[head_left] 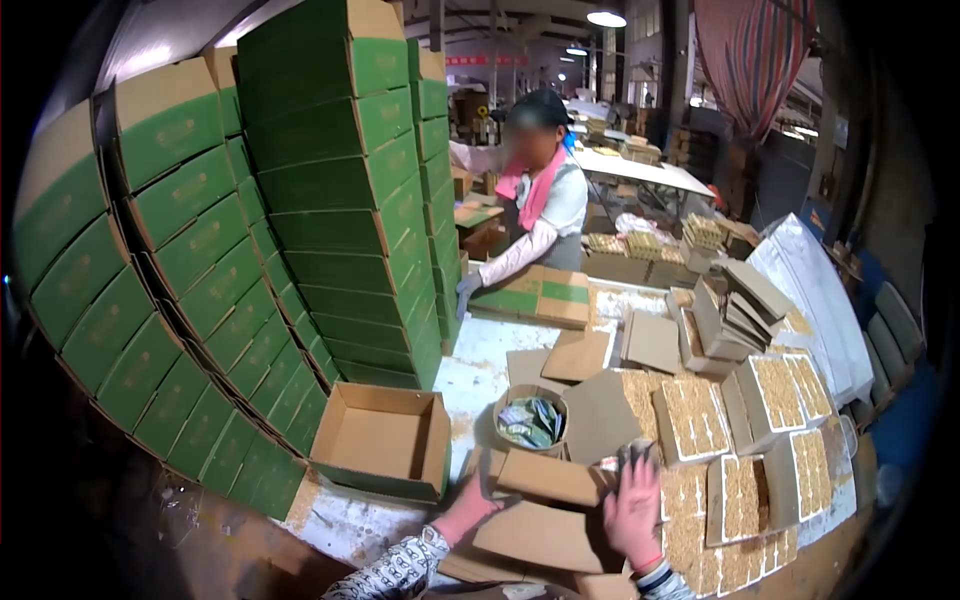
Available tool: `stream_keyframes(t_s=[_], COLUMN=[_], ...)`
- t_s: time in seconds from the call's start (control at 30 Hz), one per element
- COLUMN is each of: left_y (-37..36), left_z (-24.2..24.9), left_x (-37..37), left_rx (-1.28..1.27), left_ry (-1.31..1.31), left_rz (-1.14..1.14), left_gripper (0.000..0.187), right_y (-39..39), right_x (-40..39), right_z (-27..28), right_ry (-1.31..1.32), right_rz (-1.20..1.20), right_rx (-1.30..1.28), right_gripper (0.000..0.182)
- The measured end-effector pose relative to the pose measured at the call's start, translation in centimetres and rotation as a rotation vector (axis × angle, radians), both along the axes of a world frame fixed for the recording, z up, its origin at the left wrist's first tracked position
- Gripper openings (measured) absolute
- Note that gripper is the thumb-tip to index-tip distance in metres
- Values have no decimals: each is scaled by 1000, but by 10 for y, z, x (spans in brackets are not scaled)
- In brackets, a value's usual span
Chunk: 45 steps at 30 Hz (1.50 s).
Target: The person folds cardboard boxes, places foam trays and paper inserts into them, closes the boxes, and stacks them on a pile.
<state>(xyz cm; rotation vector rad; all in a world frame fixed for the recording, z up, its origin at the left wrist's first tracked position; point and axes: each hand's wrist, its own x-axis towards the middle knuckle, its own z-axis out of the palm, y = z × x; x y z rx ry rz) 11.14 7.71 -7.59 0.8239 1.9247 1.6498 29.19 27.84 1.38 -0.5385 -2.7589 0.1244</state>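
My left hand [472, 505], in a pink glove with dark fingertips, is at the left side of a brown cardboard box [535, 535], thumb and fingers apart on its flaps. My right hand [634, 508], gloved alike, lies with fingers stretched out at the box's right edge, beside trays of tan pieces [685, 505]. Behind the box stands a round tub [530, 420] holding blue-green packets. An open, empty green-sided carton [385, 440] sits to the left of my left hand. Loose cardboard sheets [608, 412] lie behind my right hand.
Tall stacks of green cartons [330, 180] rise along the left. Across the table a co-worker [548, 190] reaches toward them, beside flat green-and-brown cartons [535, 297]. More filled trays [790, 390] and grey cardboard pieces [735, 310] are piled at the right.
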Motion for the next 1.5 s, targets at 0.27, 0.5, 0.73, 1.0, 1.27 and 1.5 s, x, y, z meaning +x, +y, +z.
stream_keyframes(t_s=[0.27, 0.5, 0.73, 1.0, 1.27, 1.5], left_y=[-6, -18, -4, -10, -11, -13], left_z=[86, 28, 10, -3, 6, -21], left_x=[32, -18, -12, -24, -21, -23], left_rx=[242, -412, -308, -342, -305, -271], left_ry=[-647, 408, -48, -100, -197, -57], left_rz=[-78, -126, 168, 178, 123, 163], left_gripper=[57, 50, 47, 45, 44, 46], right_y=[-2, -37, 7, 31, -25, -25], right_x=[101, 144, 241, 257, 255, 234], right_z=[-23, -132, -215, -242, -119, -20], right_ry=[-374, -5, 821, 1226, 1410, 1017], right_rz=[-316, -114, -1472, -1294, -967, -813], right_rx=[-412, -169, -408, -794, -1210, -944], right_gripper=[52, 59, 71, 83, 56, 44])
